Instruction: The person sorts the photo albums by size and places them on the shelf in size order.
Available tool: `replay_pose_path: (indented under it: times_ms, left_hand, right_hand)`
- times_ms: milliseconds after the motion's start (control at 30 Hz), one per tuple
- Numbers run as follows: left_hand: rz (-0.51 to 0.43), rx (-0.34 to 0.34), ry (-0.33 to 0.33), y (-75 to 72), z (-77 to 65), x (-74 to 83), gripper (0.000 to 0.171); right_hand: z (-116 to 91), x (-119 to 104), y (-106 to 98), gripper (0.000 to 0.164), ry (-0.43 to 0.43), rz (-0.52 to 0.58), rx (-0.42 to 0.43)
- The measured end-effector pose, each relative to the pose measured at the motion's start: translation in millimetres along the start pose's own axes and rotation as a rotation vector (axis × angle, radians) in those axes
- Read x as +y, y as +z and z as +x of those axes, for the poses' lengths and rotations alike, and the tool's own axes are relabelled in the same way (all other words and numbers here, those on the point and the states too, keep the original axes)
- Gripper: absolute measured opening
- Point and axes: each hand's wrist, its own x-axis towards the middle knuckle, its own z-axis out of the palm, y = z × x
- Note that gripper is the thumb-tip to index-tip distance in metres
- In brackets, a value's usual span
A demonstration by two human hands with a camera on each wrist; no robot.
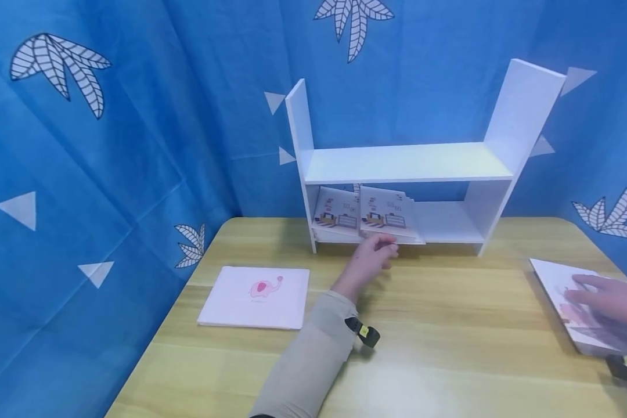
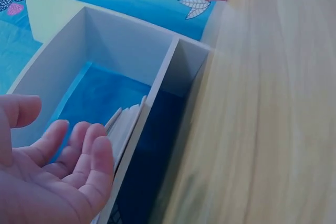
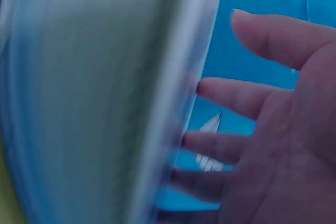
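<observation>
My left hand (image 1: 368,260) is at the front edge of the white shelf's lower level, fingers loosely bent with nothing held. Just behind it, two piles of thin books, the left pile (image 1: 337,212) and the right pile (image 1: 389,212), lie flat side by side. In the left wrist view, the palm of the left hand (image 2: 63,177) faces up beside the stacked books (image 2: 126,121). At the far right, my right hand (image 1: 608,299) is over a white book (image 1: 559,290). In the right wrist view its fingertips touch the edge of the blurred book (image 3: 105,98), with the thumb apart.
A white two-level shelf (image 1: 397,162) stands at the back of the wooden table (image 1: 449,325). Left of my forearm lies a white book with a pink elephant (image 1: 263,287). A blue curtain (image 1: 136,174) hangs behind and to the left.
</observation>
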Motion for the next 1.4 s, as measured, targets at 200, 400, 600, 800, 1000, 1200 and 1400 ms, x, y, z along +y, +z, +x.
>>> replay_pose_path:
  times_ms: [200, 400, 600, 800, 1000, 1200, 1400]
  left_hand:
    - [0.084, -0.097, -0.088, 7.7, -1.1, -5.6, 0.041]
    - [0.132, -0.127, -0.102, 9.0, -0.9, -9.9, 0.044]
    - [0.185, -0.175, -0.126, 7.5, -1.6, -12.8, 0.047]
    - [0.244, -0.139, -0.145, 6.0, 1.3, -16.3, 0.043]
    - [0.297, -0.001, -0.215, 2.2, 6.0, -15.9, 0.045]
    - [0.317, 0.047, -0.219, 1.8, 10.7, -15.0, 0.057]
    - [0.402, 0.021, -0.288, 5.0, 9.7, -17.9, 0.060]
  right_hand:
    - [7, -65, 15, 0.067, -0.135, -0.007, 0.018]
    - [26, -125, 29, 0.073, -0.208, 0.030, -0.009]
    - [44, -171, 39, 0.074, -0.245, 0.021, -0.046]
    - [57, -209, 49, 0.070, -0.237, 0.025, -0.083]
    - [63, -232, 58, 0.069, -0.216, 0.048, -0.109]
    - [67, -222, 51, 0.057, -0.260, 0.126, -0.069]
    - [74, -189, 39, 0.055, -0.235, 0.315, -0.028]
